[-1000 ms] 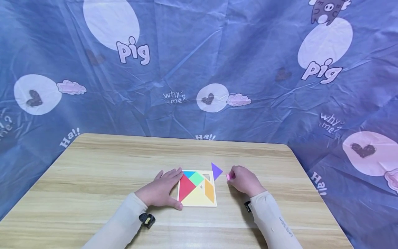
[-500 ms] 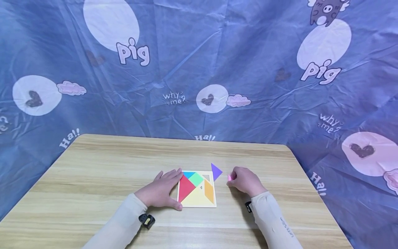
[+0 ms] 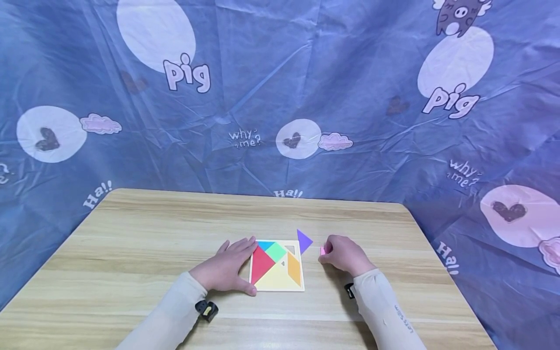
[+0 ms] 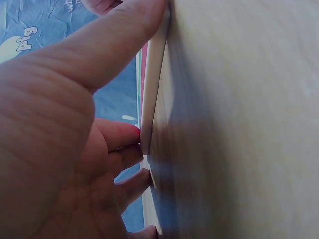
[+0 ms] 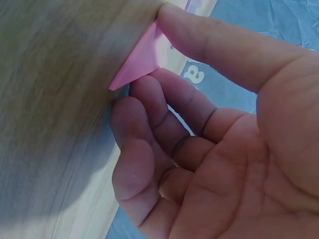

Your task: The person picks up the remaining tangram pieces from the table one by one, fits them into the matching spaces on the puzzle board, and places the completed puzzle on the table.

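Note:
A square tangram board [image 3: 280, 290] lies mid-table, filled with red, blue, green, orange and pale yellow pieces, with a bare recess at its upper right. My left hand [image 3: 229, 266] rests along the board's left side, thumb at the near corner and fingers spread at the far one; the left wrist view shows thumb and fingertips against its edge. Right of the board, my right hand [image 3: 347, 255] pinches a pink triangle [image 5: 144, 57] between thumb and fingers, close over the table. Between them a purple triangle [image 3: 304, 241] overlaps the board's right rim.
The wood-grain table [image 3: 175, 218] extends around the board on all sides. A blue printed curtain [image 3: 262, 97] hangs behind the table and along its sides. Black camera straps [image 3: 207, 310] sit on the wrists.
The right hand has shifted very slightly right with the pink triangle, then stayed almost still. The left hand, board and purple triangle keep their places.

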